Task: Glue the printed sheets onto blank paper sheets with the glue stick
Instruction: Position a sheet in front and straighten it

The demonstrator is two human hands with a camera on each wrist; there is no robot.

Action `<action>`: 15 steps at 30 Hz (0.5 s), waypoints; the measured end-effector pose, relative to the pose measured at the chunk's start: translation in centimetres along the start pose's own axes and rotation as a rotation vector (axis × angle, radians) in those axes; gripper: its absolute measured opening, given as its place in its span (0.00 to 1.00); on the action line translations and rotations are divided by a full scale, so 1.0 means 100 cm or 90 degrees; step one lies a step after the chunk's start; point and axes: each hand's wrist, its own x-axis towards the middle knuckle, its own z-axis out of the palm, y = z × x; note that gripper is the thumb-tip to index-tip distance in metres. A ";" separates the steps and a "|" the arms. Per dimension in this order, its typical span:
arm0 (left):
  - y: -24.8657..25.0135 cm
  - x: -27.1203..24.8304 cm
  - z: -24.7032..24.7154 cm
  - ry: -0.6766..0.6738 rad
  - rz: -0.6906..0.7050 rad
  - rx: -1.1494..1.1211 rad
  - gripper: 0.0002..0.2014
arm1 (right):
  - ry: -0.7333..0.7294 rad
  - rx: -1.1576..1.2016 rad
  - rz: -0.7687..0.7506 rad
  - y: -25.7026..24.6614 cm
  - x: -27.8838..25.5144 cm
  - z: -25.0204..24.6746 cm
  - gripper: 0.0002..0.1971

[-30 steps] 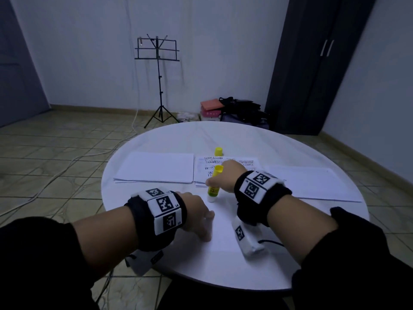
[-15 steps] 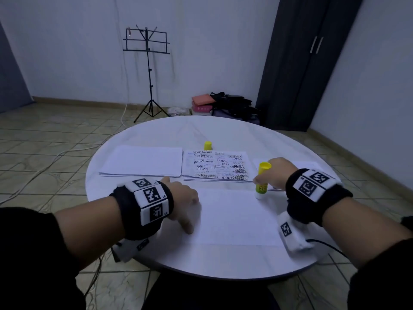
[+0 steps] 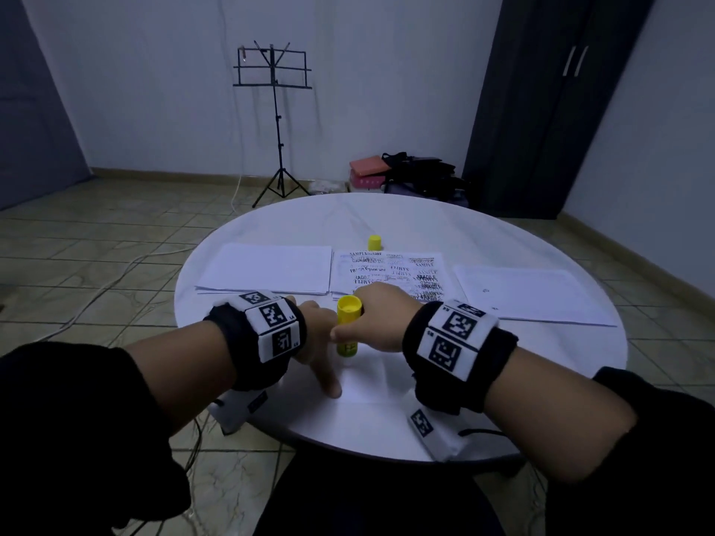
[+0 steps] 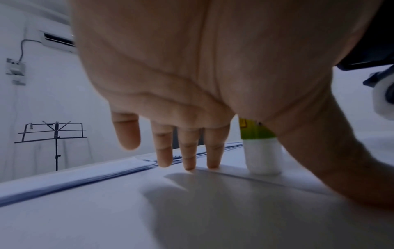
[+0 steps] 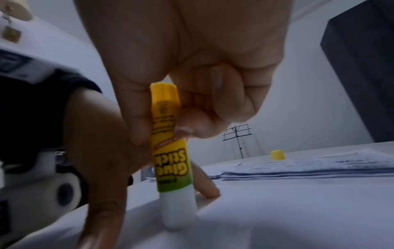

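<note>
Glue stick [image 5: 170, 161] stands tip-down on the blank sheet [image 3: 371, 384] — light, hard, easy to pinch high up. Right hand [image 3: 381, 323] pinches it; left hand [image 3: 315, 342], fingers spread, presses the thin, floppy sheet flat.

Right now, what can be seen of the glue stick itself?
The glue stick is a slim plastic cylinder: yellow end at the top, a label fading from yellow to green with "Glue Stick" printed upside down, and a white lower section. It stands nearly upright, white end down on the blank sheet near the table's front. The right hand pinches its upper part between thumb and curled fingers. A separate yellow cap stands beyond the printed sheets.
</note>
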 end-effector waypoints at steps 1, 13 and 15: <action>0.000 -0.001 0.000 -0.005 0.005 0.003 0.38 | -0.003 0.000 -0.005 0.000 -0.003 0.000 0.18; 0.012 0.008 -0.012 -0.016 -0.043 0.101 0.59 | -0.045 -0.038 0.057 0.053 -0.054 -0.030 0.15; 0.014 0.009 -0.014 -0.019 -0.031 0.124 0.60 | -0.044 -0.029 0.083 0.070 -0.064 -0.039 0.15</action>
